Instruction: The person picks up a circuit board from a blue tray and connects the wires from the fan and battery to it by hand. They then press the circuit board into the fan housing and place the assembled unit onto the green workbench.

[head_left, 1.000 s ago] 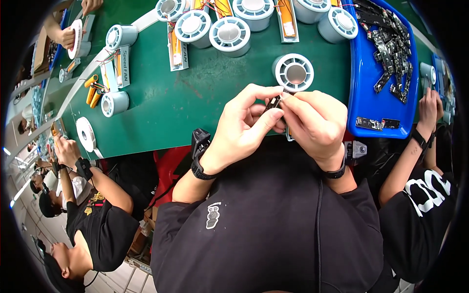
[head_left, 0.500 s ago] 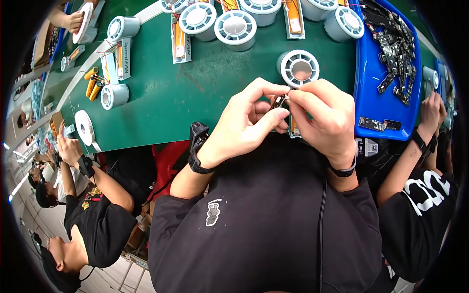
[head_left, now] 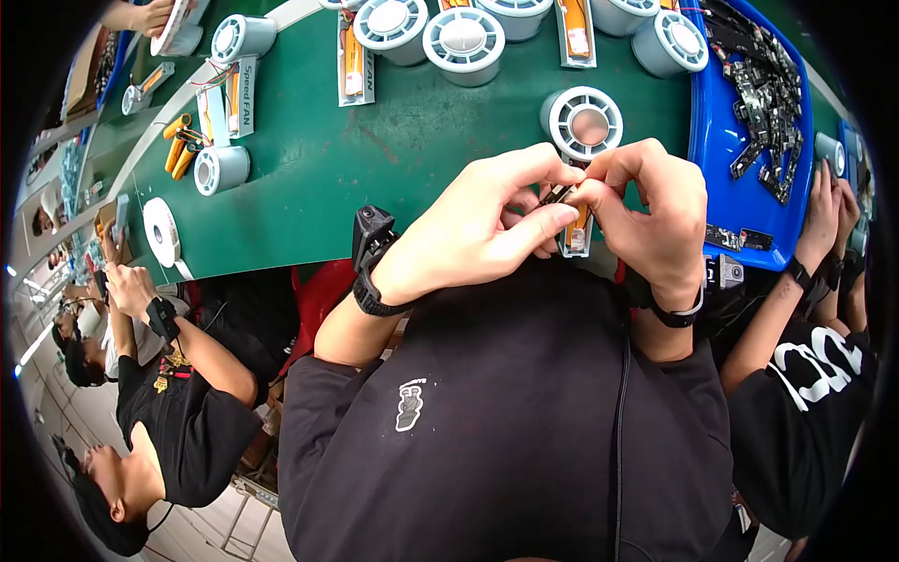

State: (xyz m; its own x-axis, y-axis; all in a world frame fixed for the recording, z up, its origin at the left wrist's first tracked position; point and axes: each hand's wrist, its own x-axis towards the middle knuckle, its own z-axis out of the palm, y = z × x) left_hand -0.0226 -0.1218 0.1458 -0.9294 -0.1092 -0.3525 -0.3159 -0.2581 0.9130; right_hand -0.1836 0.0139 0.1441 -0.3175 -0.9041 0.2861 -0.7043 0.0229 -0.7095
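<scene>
A small black circuit board (head_left: 556,195) is gripped between the thumb and fingers of my left hand (head_left: 487,220). My right hand (head_left: 655,211) pinches thumb and forefinger together at the board's upper right end; what lies between those fingertips is too small to make out. Right beyond my hands sits a light blue handheld fan (head_left: 582,124), its round head facing up. Its open handle with an orange battery (head_left: 578,229) shows below my fingers, partly covered by them.
Several more light blue fans (head_left: 464,47) with open handles stand along the green table's (head_left: 309,178) far side. A blue tray (head_left: 698,187) of circuit boards is at the right. A white tape roll (head_left: 161,232) and loose orange batteries (head_left: 178,150) lie left. People work on both sides.
Both hands have shifted slightly right, still together at the board. My right hand's fingers are more bent. The whole view has moved a little, so the fans sit further right and up.
</scene>
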